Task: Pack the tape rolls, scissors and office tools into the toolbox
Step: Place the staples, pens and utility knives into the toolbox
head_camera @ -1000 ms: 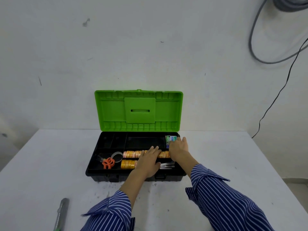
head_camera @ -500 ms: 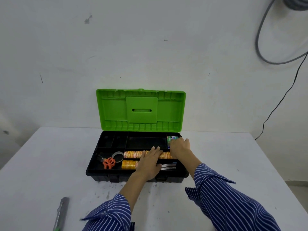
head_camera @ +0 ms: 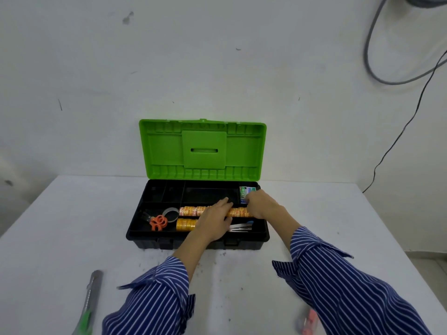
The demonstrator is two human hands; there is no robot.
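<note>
A black toolbox [head_camera: 137,234] with its green lid [head_camera: 203,149] raised stands on the white table. In its front tray lie orange-handled scissors [head_camera: 158,222], a clear tape ring [head_camera: 170,213], a long row of orange tape rolls [head_camera: 191,211], a shorter yellow row [head_camera: 185,224] and silver blades [head_camera: 240,228]. My left hand [head_camera: 214,222] rests flat on the orange row, fingers straight. My right hand [head_camera: 260,204] lies at the row's right end, its fingers curled at a small green-and-white packet [head_camera: 247,190] in the back right compartment; whether it grips anything is hidden.
A grey-and-green utility knife [head_camera: 90,301] lies on the table at the front left. A pink object [head_camera: 307,321] peeks out beside my right sleeve at the front right. Cables hang on the wall at the upper right.
Both hands stay on the tape row in the toolbox; my left hand's fingers have reached slightly farther back. The view has shifted a little.
</note>
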